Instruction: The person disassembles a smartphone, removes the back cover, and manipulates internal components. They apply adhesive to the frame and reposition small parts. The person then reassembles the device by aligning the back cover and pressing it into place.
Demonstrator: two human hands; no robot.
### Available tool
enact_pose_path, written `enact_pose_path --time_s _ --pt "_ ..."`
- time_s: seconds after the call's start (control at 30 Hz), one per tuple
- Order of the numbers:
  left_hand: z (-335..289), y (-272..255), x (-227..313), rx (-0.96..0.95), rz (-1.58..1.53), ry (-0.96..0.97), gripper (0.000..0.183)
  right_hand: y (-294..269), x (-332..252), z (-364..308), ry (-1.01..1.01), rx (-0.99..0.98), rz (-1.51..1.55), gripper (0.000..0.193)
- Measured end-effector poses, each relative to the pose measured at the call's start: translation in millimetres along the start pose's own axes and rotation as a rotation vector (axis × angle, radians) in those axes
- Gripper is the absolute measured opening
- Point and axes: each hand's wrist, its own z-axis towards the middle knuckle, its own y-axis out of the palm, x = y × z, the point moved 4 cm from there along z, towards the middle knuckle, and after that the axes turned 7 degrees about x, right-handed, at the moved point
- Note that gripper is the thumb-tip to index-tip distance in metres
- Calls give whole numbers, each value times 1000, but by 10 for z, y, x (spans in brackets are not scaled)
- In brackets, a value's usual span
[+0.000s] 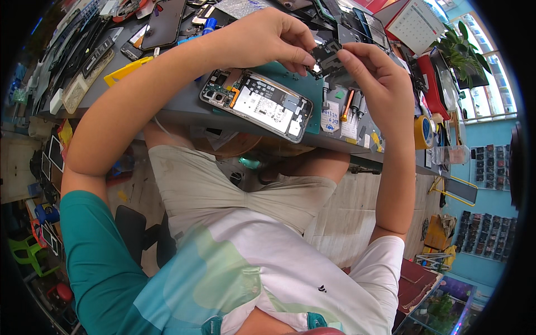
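Observation:
Up over the workbench, my left hand (286,44) and my right hand (373,70) hold a thin dark phone part (328,58) between them, each pinching one end. It looks like a black bracket or board cover with cutouts; its exact kind is too small to tell. Below my left hand lies an opened phone (262,105), back off, at the bench's near edge. A white-labelled battery, an orange flex cable and camera lenses show inside it. Under the phone's right end a green work mat (316,109) shows.
Right of the mat lie several screwdrivers (355,103) and a small label card (330,116). A yellow tape roll (423,132) stands at the bench's right end. Phone parts and a dark phone screen (162,23) crowd the back left, with a yellow tool (127,71) nearby.

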Motion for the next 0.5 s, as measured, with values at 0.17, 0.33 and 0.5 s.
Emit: enact_pose_path --time_s 0.17,0.33,0.5 --pt "19 -13 -4 -63 -78 39 34 -38 30 -38 77 -73 89 22" --pt "-34 22 5 24 28 113 26 -37 55 -84 74 -59 56 19" --pt "-121 41 111 78 155 208 23 -27 -94 -140 -300 14 -96 15"
